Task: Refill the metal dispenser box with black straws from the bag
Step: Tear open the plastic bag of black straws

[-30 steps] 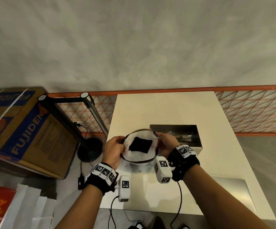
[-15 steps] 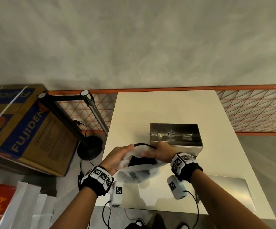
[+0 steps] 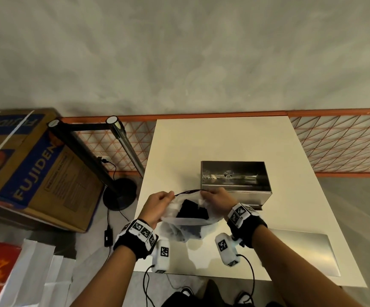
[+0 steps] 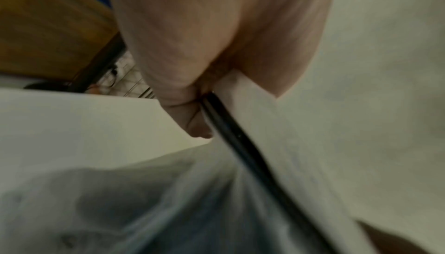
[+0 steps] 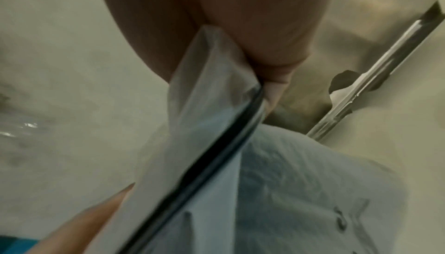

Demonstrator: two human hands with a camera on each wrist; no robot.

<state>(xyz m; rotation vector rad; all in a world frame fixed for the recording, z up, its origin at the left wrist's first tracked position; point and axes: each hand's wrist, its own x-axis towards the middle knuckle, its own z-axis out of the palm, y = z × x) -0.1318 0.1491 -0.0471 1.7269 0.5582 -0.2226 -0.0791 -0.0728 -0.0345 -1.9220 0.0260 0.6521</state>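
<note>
A translucent plastic bag (image 3: 187,221) with a black-edged mouth stands on the white table (image 3: 219,140), and a bundle of black straws (image 3: 192,210) shows inside it. My left hand (image 3: 157,203) pinches the far rim at its left end. My right hand (image 3: 216,199) pinches the same rim at its right end. The wrist views show each hand's fingers (image 4: 190,109) (image 5: 277,79) pinching plastic by the black rim (image 4: 243,153) (image 5: 216,144). The open metal dispenser box (image 3: 235,177) stands just behind the bag, to the right.
A flat metal lid (image 3: 301,251) lies on the table at the near right. Left of the table are a cardboard box (image 3: 31,169) and two stanchion posts (image 3: 122,140) with a round base. An orange mesh barrier (image 3: 339,145) runs behind the table.
The bag's mouth, seen wide and square-on a second ago, has tipped and narrowed. Both hands have shifted to its far rim and moved slightly toward the dispenser box.
</note>
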